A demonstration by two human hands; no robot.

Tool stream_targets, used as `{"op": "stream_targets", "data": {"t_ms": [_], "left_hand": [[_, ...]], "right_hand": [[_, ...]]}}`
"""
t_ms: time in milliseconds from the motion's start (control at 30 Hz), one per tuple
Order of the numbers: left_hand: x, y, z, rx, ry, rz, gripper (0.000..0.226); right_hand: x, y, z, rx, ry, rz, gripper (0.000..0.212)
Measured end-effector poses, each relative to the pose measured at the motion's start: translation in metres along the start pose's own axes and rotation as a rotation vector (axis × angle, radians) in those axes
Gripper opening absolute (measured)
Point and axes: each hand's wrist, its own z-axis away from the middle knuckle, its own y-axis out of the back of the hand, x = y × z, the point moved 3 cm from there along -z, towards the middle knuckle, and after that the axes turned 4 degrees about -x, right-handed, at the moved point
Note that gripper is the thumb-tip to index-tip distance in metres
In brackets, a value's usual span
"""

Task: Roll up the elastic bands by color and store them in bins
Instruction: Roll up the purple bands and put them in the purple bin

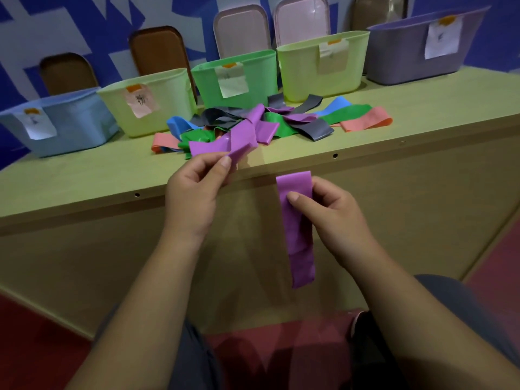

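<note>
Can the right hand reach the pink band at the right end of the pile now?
Likely reachable: the pink band lies mostly uncovered on the table, and nothing stands between it and the right hand. But that hand's fingers pinch a purple band, so grasping would need them freed.

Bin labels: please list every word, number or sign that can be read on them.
No text can be read.
Blue bin label: faint mark, too blurred.
Left pale green bin label: dark mark, too blurred.
Green bin label: too blurred.
Right pale green bin label: too blurred.
Purple bin label: small mark, too blurred.
</note>
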Motion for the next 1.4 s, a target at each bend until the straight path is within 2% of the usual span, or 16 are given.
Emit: {"op": "stream_targets", "data": {"t_ms": [167,367,500,633,767,867,967,1167,1300,1400], "left_hand": [[-0.002,0.006,0.020,0.030,0.043,0.271,0.016],[-0.005,0.003,0.037,-0.051,0.070,0.240,0.017],[-0.018,0.000,0.043,-0.045,0.191,0.291,0.016],[-0.030,-0.001,0.045,-0.052,0.280,0.330,0.013],[-0.038,-0.001,0.047,-0.143,0.354,0.352,0.013],[-0.034,-0.006,0.044,-0.252,0.399,0.306,0.019],[-0.026,-0.013,0.035,-0.236,0.438,0.237,0.024],[-0.009,-0.023,0.015,-0.146,0.277,-0.019,0.015],[0.004,-0.026,0.001,-0.091,0.134,-0.254,0.029],[0.008,-0.029,-0.016,-0.110,0.108,-0.394,0.036]], "right_hand": [[-0.001,-0.009,-0.002,-0.044,0.108,0.045,0.015],[0.000,-0.016,-0.005,-0.079,0.170,0.027,0.027],[0.005,-0.024,-0.004,-0.137,0.105,-0.030,0.033],[0.013,-0.027,-0.007,-0.124,0.046,-0.063,0.032],[0.014,-0.033,-0.006,-0.127,-0.036,-0.206,0.029],[0.014,-0.035,-0.008,-0.086,-0.092,-0.338,0.025],[0.016,-0.036,-0.010,-0.055,-0.133,-0.383,0.025],[0.015,-0.035,-0.012,-0.024,-0.133,-0.412,0.027],[0.011,-0.032,-0.015,0.008,-0.136,-0.464,0.028],[0.009,-0.030,-0.015,0.012,-0.151,-0.467,0.028]]}}
